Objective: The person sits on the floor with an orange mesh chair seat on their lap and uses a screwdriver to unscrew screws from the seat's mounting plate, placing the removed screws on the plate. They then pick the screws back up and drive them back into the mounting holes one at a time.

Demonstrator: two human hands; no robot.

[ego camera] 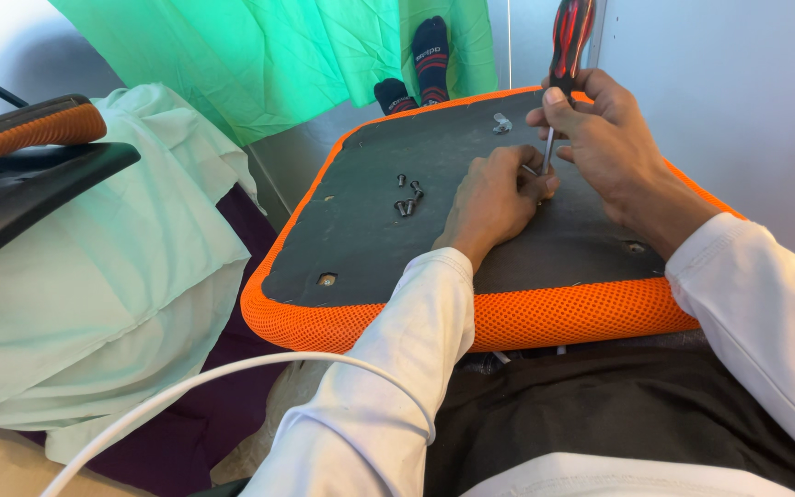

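Note:
An orange mesh chair seat (pixel 526 322) lies upside down on my lap, its dark grey underside facing up. My right hand (pixel 614 143) grips a red and black screwdriver (pixel 568 41) held upright, its tip on the seat's underside. My left hand (pixel 494 198) rests on the panel beside the tip, fingers pinched around the shaft or a screw there. Several loose dark screws (pixel 407 195) lie on the panel left of my left hand. A small metal clip (pixel 501 121) sits near the far edge.
A black and orange chair part (pixel 25 175) lies at left on pale green cloth (pixel 121 276). Green fabric (pixel 269 55) hangs behind. Feet in dark socks (pixel 420 64) show past the seat. A white cable (pixel 186 387) crosses the foreground. A grey wall is at right.

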